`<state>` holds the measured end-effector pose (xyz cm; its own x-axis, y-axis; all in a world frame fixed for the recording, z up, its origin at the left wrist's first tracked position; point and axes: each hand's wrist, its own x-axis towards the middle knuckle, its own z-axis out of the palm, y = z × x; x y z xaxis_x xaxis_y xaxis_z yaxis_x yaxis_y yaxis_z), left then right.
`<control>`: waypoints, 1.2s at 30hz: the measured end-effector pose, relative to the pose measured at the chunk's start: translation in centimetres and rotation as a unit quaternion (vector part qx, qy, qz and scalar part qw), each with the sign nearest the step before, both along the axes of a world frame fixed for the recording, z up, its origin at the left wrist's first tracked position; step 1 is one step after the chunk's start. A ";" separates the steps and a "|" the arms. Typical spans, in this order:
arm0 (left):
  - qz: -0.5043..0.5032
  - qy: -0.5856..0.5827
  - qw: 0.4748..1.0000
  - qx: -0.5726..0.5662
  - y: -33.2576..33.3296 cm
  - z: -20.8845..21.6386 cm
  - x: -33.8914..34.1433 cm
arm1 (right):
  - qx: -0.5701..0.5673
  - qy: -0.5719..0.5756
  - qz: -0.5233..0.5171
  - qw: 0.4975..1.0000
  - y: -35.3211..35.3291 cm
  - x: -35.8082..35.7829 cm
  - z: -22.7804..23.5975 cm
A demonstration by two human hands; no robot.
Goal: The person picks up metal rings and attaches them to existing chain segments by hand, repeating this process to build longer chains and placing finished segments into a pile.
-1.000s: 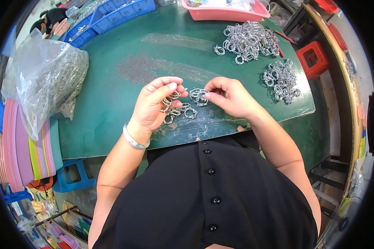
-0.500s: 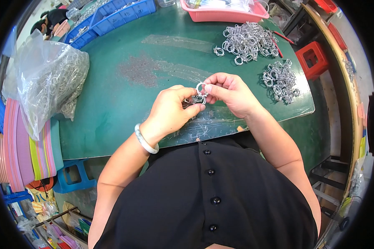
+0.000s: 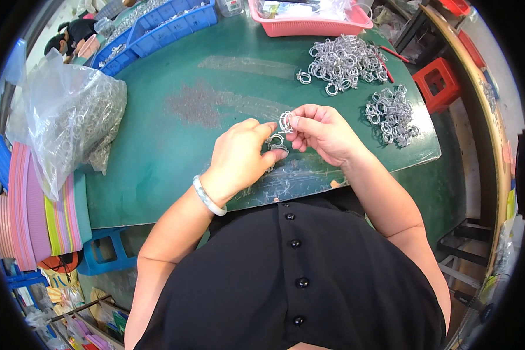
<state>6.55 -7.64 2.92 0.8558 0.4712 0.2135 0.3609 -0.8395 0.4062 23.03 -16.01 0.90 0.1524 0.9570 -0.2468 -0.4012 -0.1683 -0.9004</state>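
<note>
We hold our right hand [image 3: 324, 133] above the near middle of the green counter [image 3: 175, 146], its thumb and fingers pinched on a small metal ring clamp [image 3: 286, 121] that stands up at the fingertips, clear of the counter surface. Just below and to the left of it, our left hand [image 3: 242, 157] is curled, its fingertips closed on a second ring clamp [image 3: 276, 142], which sits between the two hands and almost touches the first one. The left wrist wears a pale bangle [image 3: 207, 196]. A few more loose clamps seem to lie under the left hand near the counter's front edge, but they are too hidden to count.

Beyond the right hand, toward the far side of the counter, lies a big heap of the same clamps [image 3: 344, 63], and to the right of the hand, near the counter's right edge, a smaller heap [image 3: 391, 114]; both are well apart from the hands. A pink basket [image 3: 309, 26] stands at the far edge, blue bins [image 3: 157, 29] at the far left, and a clear plastic bag of metal parts [image 3: 70, 125] rests on the left end.
</note>
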 end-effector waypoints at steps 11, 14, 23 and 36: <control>0.009 -0.204 0.913 -0.354 1.2 -1.7 -0.3 | 0.052 0.021 -0.015 0.998 0.0 -1.1 1.2; 0.019 -0.180 0.916 -0.359 1.3 -1.5 -0.3 | 0.063 -0.055 -0.029 0.996 0.0 -0.2 0.8; 0.086 -0.176 0.891 -0.409 3.3 -1.4 -2.5 | 0.076 -0.568 -0.275 0.772 3.7 11.0 2.8; 0.108 -0.161 0.878 -0.438 3.7 -1.5 -3.7 | 0.171 -0.675 0.118 0.708 2.6 3.3 0.8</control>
<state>2.84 -3.97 1.39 0.6880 0.7193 -0.0964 0.2206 -0.0808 0.9720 26.36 -13.45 1.71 -0.1446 0.9638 0.2241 0.8664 0.2328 -0.4418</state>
